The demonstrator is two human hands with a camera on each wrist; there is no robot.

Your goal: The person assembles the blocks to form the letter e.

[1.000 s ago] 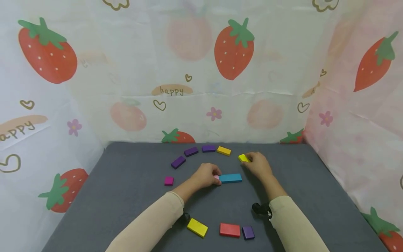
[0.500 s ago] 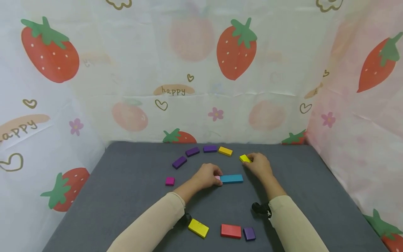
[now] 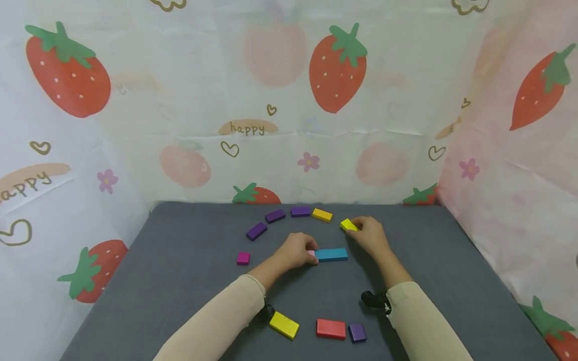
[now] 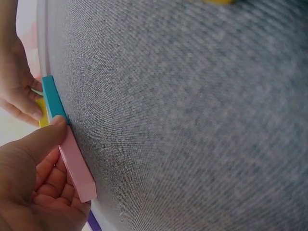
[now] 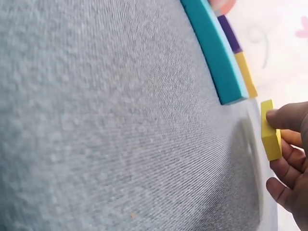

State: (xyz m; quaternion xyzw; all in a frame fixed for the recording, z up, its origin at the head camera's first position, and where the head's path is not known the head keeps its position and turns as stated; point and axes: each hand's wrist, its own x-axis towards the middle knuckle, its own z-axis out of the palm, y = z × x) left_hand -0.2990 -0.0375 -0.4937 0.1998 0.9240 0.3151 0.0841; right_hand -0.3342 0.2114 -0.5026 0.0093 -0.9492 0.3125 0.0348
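Note:
My left hand (image 3: 295, 249) pinches a pink block (image 4: 77, 166) at the middle of the table, thumb over its end where it meets a long blue block (image 3: 331, 254). In the left wrist view, pink and blue block (image 4: 55, 100) lie in line, with the thumb hiding the joint. Farther back, my right hand (image 3: 370, 234) pinches a small yellow block (image 5: 270, 130) between thumb and fingers. To the left of that block, a small gap away, lies an orange-yellow block (image 3: 322, 215). Most of the pink block is hidden in the head view.
Several purple blocks, one of them a purple block (image 3: 275, 216), curve along the back left. A magenta block (image 3: 243, 258) lies left of my left hand. Up front are a larger yellow block (image 3: 284, 325), a red block (image 3: 331, 329) and a purple block (image 3: 357, 333). Strawberry-print cloth (image 3: 289, 90) encloses the table.
My right hand has shifted the yellow block very slightly left, nearer the orange-yellow block. The left hand keeps its hold on the pink block.

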